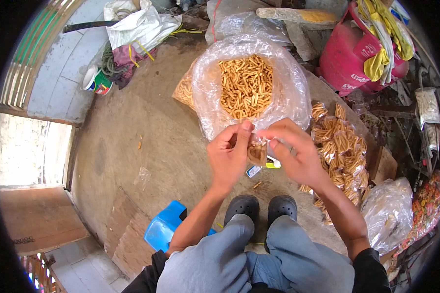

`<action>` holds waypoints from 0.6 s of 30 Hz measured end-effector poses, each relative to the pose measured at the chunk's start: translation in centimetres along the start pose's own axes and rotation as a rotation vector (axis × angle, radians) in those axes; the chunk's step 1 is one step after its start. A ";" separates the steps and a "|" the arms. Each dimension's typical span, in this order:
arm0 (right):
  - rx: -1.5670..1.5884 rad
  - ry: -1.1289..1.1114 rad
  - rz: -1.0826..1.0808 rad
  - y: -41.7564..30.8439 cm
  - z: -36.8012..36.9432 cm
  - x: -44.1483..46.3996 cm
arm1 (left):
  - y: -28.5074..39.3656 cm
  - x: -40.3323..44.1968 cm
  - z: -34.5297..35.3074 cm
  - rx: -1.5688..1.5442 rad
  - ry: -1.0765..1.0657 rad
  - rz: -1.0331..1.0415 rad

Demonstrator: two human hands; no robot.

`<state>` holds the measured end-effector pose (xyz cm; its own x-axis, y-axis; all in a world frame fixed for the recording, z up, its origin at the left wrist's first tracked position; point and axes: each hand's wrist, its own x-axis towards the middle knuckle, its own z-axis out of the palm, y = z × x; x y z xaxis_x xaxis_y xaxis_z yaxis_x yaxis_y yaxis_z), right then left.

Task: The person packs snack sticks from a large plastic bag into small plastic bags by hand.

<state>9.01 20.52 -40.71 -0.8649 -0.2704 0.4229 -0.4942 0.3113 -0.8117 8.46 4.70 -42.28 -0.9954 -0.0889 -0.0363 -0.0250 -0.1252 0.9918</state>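
Note:
A small clear plastic bag (257,152) with brown snack sticks at its bottom hangs between my hands. My left hand (229,155) pinches its upper left side between thumb and fingers. My right hand (297,152), slightly blurred, has its bent fingers at the upper right of the bag. Just beyond my hands stands a large clear plastic sack (291,93), its mouth rolled open and full of golden stick snacks (247,85). Filled small packets of snack sticks (342,156) lie in a heap to the right. A blue-and-white object (253,171) lies partly hidden below the bag.
A blue stool (164,225) is by my left forearm. Pink gas cylinders (347,61) with yellow cloth stand at the back right. A white sack (139,27) and a small tub (97,80) sit at the back left. Clear plastic (388,210) lies at the right.

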 end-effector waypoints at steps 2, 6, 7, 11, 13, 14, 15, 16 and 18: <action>0.292 0.085 0.264 0.1 -0.2 0.0 | -0.2 -0.4 0.2 0.065 0.013 0.044; 0.271 -0.117 0.425 0.6 -1.0 0.3 | -0.6 -0.7 0.3 0.214 -0.072 0.206; 0.285 -0.160 0.467 0.6 -1.1 0.3 | -0.6 -0.7 0.3 0.261 -0.095 0.287; 0.379 -0.059 0.525 1.2 -0.4 -0.1 | -0.6 -1.0 0.5 0.245 -0.082 0.234; 0.279 -0.016 0.489 1.4 -0.4 0.0 | -1.0 -0.8 0.5 0.074 -0.095 0.103; 0.278 -0.015 0.489 1.7 -0.4 -0.1 | -0.9 -0.8 0.3 0.073 -0.096 0.103; 0.295 0.007 0.495 1.9 -0.5 -0.2 | -0.6 -0.9 -0.1 0.041 -0.132 0.074; 0.311 0.029 0.501 2.1 -0.5 -0.2 | -0.4 -1.0 -0.3 0.010 -0.169 0.045; 0.339 0.045 0.537 1.9 -0.6 -0.1 | -1.3 -1.2 -0.1 0.049 -0.159 0.119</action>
<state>8.16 21.70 -42.03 -0.9909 -0.1164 -0.0679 0.0582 0.0853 -0.9947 9.71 4.85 -43.59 -0.9935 0.0578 0.0977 0.0933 -0.0744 0.9929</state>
